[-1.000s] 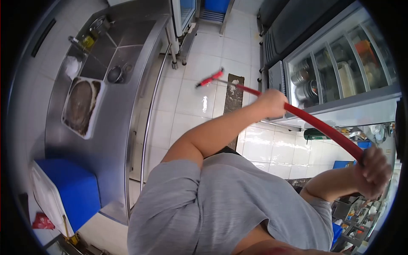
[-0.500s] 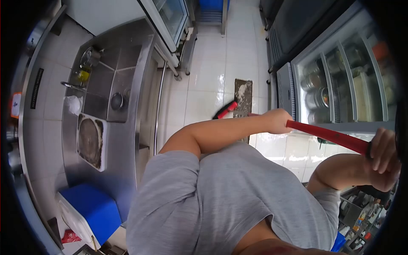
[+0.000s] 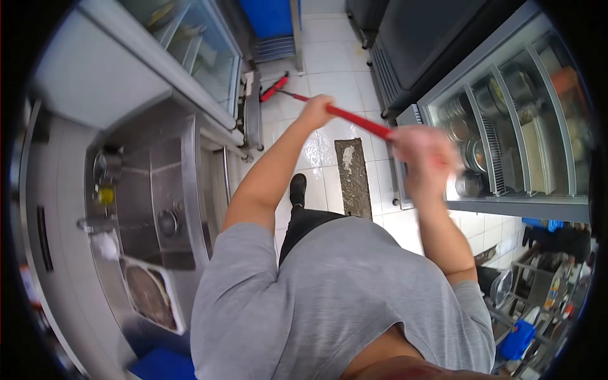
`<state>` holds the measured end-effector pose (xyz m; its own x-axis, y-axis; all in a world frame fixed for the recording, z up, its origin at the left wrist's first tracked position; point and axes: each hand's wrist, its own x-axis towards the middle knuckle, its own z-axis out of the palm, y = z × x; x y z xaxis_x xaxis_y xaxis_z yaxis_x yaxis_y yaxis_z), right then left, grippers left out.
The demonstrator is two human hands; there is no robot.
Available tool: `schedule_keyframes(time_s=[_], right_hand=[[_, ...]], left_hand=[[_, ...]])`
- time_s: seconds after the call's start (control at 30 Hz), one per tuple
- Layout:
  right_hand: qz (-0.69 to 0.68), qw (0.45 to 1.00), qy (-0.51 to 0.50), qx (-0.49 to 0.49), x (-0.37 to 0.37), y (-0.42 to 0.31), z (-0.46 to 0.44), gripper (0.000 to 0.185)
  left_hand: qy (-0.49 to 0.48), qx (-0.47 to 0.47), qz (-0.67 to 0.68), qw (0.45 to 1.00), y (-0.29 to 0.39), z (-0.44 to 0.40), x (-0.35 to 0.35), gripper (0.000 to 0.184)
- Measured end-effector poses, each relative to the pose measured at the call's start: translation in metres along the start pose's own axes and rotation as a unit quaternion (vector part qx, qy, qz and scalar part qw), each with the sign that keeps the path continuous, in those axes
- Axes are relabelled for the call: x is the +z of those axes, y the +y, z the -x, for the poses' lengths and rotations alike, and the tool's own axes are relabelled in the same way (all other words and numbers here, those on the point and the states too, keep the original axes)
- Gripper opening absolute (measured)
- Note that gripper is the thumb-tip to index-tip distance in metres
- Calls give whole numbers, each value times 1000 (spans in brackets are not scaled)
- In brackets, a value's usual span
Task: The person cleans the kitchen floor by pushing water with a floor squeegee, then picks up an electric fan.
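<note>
A floor squeegee with a long red handle (image 3: 361, 120) stretches forward from my body. Its red and black head (image 3: 275, 87) rests on the wet tiles ahead, near the foot of the glass-door fridge at left. My left hand (image 3: 315, 113) is closed round the lower part of the handle, arm reaching out. Higher up, near the handle's top end, my right hand (image 3: 425, 152) is wrapped round it, smeared by motion. Below the handle, a dark floor drain strip (image 3: 353, 177) with a pale patch lies among the tiles.
At left runs a steel sink counter (image 3: 190, 164) with a pot (image 3: 107, 166) and a tray (image 3: 152, 294). A glass-door fridge (image 3: 215, 76) stands beyond it. An opened chiller (image 3: 506, 206) with containers is at right. My black shoe (image 3: 297, 189) is on the floor.
The squeegee head has moved forward and left, away from the drain strip. Both hands have swung left with the handle, my left arm extending forward. My view has shifted.
</note>
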<state>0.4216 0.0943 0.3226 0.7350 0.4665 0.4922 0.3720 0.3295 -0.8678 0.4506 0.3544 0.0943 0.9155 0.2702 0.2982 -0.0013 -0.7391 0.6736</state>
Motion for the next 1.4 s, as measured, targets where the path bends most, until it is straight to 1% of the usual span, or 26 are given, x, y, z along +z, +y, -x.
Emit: schedule_keyframes(time_s=[0.07, 0.1, 0.13, 0.17, 0.2, 0.23, 0.27, 0.3, 0.33, 0.4, 0.47, 0.57, 0.6, 0.67, 0.7, 0.8, 0.87, 0.93, 1.0, 1.07, 1.1, 1.17, 1.27, 1.3, 1.33, 1.4], right_hand=[[17, 996, -83, 35, 30, 78, -8, 14], [93, 990, -79, 68, 40, 88, -14, 15], [46, 996, -21, 68, 41, 93, -26, 15], [0, 997, 33, 71, 36, 96, -42, 15], [-40, 998, 36, 29, 23, 78, -68, 11], [-2, 1000, 16, 2, 17, 44, -92, 18], [35, 999, -1, -28, 10, 10, -117, 26], [70, 996, -17, -58, 3, -25, -142, 33], [83, 987, -46, -128, -20, -51, -150, 29], [4, 964, -193, -183, 9, -93, -185, 21], [7, 961, -230, -155, 45, -104, -206, 24], [81, 952, -256, -144, 55, -120, -230, 25], [107, 950, -259, -138, 56, -129, -237, 26], [119, 951, -256, -130, 51, -138, -232, 23], [108, 956, -240, -129, 44, -140, -226, 22], [47, 978, -148, -143, 10, -124, -208, 19], [15, 988, -68, -139, -24, -93, -197, 17], [-4, 995, -7, -101, -46, -37, -193, 16], [-24, 999, 10, -43, -31, 34, -213, 15], [-28, 999, 27, -36, 3, 80, -237, 12], [-37, 997, -47, -50, -8, 72, -248, 10], [-26, 997, -37, -65, -35, 32, -259, 8], [-28, 981, -149, -120, -58, -32, -296, 19], [-24, 968, -222, -112, -37, -43, -323, 31], [-20, 969, -230, -93, -33, -46, -337, 31], [-16, 969, -238, -55, -28, -47, -364, 33]], left_hand=[[16, -86, -67, 994, -83, -1, 11, 30], [4, -123, -101, 987, -91, -1, 7, 30], [-14, -91, -85, 992, -97, -14, 9, 28], [-32, -65, -66, 995, -84, -30, 7, 25], [-56, -43, -48, 996, -67, -41, 3, 22], [-98, -37, 2, 994, -43, -55, 2, 26], [-192, -88, 85, 974, 2, -66, -17, 27], [-232, -97, 203, 946, 33, -70, -19, 26], [-244, -22, 220, 944, 56, -70, -14, 24], [-296, 44, 292, 908, 100, -67, -25, 20], [-361, 117, 303, 874, 117, -71, -28, 20], [-464, 120, 341, 809, 121, -98, -24, 21], [-461, 129, 321, 817, 130, -104, -38, 23], [-423, 223, 326, 816, 146, -108, -44, 21], [-457, 204, 285, 818, 154, -117, -75, 15], [-379, 195, 253, 868, 138, -138, -81, 12], [-382, 113, 229, 888, 107, -164, -94, 12], [-241, 96, 218, 941, 51, -185, -51, 12], [-210, 29, 140, 967, -10, -209, -13, 5], [-240, 19, 101, 965, -47, -224, 9, 2], [-233, 53, 130, 962, -38, -227, 10, 5], [-306, 29, 212, 928, 11, -229, 10, 8], [-401, 94, 290, 864, 85, -227, 19, 16], [-431, 148, 317, 832, 99, -233, 18, 17], [-459, 201, 339, 796, 108, -242, 18, 19], [-485, 189, 321, 791, 116, -265, 10, 20]])
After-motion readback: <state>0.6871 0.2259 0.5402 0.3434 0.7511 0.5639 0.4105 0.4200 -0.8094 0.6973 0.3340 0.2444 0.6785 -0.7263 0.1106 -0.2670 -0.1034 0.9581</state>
